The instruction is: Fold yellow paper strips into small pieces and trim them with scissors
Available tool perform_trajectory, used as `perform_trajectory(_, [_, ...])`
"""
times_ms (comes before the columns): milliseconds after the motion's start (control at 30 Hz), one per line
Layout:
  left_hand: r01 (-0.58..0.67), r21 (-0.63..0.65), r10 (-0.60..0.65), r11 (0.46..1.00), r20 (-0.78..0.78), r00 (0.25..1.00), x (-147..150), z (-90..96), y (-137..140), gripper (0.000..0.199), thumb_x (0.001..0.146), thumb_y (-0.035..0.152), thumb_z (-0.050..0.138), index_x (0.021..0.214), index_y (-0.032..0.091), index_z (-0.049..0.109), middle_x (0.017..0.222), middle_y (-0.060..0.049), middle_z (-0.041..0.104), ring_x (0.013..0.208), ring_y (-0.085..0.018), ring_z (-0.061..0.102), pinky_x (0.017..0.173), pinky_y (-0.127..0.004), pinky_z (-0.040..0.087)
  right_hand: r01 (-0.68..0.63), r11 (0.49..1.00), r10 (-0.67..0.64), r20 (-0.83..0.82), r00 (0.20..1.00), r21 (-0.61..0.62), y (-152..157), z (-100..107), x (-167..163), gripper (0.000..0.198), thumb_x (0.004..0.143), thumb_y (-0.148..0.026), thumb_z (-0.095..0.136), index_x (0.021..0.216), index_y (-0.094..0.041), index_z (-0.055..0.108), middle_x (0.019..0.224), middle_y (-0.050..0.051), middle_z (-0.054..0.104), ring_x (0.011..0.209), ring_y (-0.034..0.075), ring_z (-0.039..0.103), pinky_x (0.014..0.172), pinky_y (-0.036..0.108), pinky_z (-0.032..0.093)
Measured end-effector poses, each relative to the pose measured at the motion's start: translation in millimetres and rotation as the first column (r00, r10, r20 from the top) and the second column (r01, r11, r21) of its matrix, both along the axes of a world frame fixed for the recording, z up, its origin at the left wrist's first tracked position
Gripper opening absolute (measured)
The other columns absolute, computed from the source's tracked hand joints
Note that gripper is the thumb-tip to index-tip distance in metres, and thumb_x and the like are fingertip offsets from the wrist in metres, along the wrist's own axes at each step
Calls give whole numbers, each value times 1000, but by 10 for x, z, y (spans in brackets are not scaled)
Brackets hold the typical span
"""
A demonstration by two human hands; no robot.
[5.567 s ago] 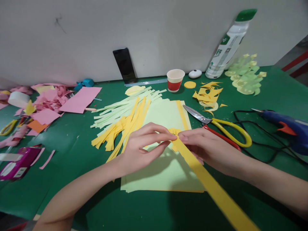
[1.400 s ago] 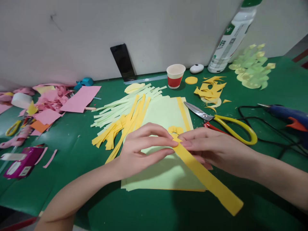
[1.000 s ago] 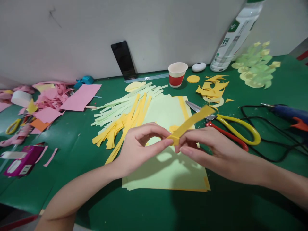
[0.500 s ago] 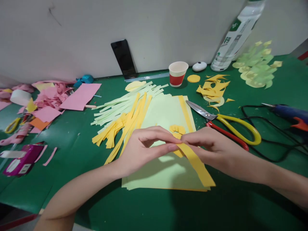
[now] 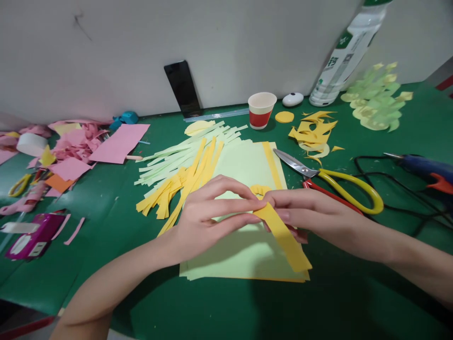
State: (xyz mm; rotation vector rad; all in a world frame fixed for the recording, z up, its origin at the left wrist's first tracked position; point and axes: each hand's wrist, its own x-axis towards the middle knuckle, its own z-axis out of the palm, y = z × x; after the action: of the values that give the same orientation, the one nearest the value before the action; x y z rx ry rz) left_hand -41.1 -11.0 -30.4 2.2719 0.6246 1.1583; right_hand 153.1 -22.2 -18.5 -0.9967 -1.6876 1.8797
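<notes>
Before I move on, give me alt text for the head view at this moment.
A person's left hand and right hand hold a yellow paper strip over stacked pale green sheets on a green table. Pale green strips and loose yellow strips lie to the left, scissors to the right; a paper cup and a leaning phone stand behind.

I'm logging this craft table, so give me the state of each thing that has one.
Yellow paper strip: pinched at one end, other end free
Left hand: pinching the strip
Right hand: pinching the strip
Pale green sheets: stacked flat, edges uneven
Pale green strips: loose, heaped
Scissors: lying down, unheld
Paper cup: upright, uncovered
Black smartphone: propped up, screen dark
Plastic bottle: capped
Blue hot glue gun: lying down
</notes>
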Motion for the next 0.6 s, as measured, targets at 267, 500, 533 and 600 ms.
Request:
perform_trajectory(267, [84,-518,-10,852,144,990,30,41,-42,12,77,13,64,81,20,73,78,-3,64,72,-10,60,63,-20,50,-12,831,-137,226,964,557,-26,-4,-25,31,89,-30,42,61,-18,51,54,-2,47,50,9,39,47,22,30])
perform_trajectory(500, [174,-779,-47,602,183,982,20,54,-51,7,77,22,66,77,18,72,76,-1,68,70,-9,59,67,-20,47,-85,859,-35,224,974,506,-26,29,16,39,87,-28,40,52,-18,29,49,-4,28,46,8,26,43,22,23])
perform_trajectory(533, [185,-806,-55,563,188,981,17,50,-52,8,78,22,65,78,18,72,76,-1,69,70,-9,58,67,-19,46,-113,866,-5,234,972,486,-21,32,19,38,87,-27,39,52,-18,27,50,-4,27,46,7,25,43,22,23])
perform_trajectory(600, [198,-836,-62,511,194,979,12,42,-52,8,78,21,65,76,19,72,75,0,69,69,-9,58,65,-19,45,-155,870,41,246,969,468,-9,31,22,38,86,-26,40,53,-18,24,50,-5,24,47,7,23,43,21,21])
